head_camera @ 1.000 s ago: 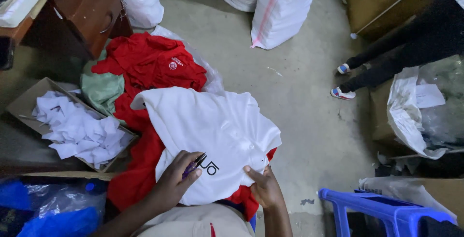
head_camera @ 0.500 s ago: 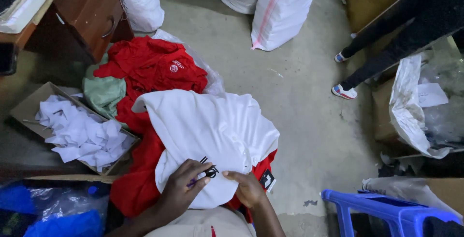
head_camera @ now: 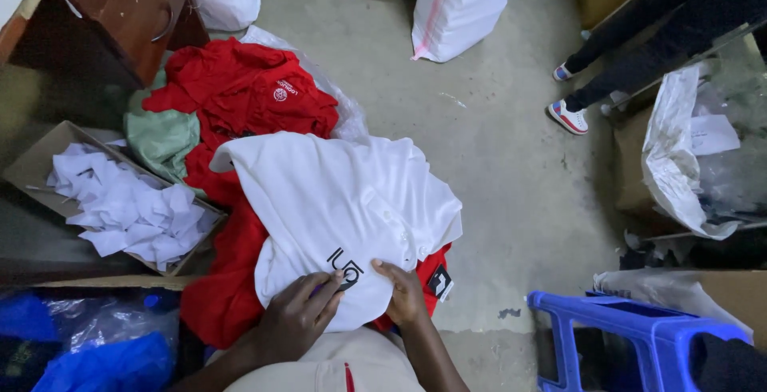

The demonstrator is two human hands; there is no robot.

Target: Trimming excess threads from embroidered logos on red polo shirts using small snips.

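Grey concrete floor (head_camera: 495,160) beneath piled red garments (head_camera: 240,96), sacks (head_camera: 455,0).

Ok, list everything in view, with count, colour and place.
white shirt: one, white with a black mark, centre, on the red pile
red garments: a pile, red, under and behind the white shirt
green cloth: one, pale green, left of the pile
cardboard box: one, brown, left, holding white paper pieces
sacks: two or more, white, top
stool: one, blue, lower right
another person's legs: dark trousers, top right
left hand: on the shirt's black mark
right hand: on the shirt's hem
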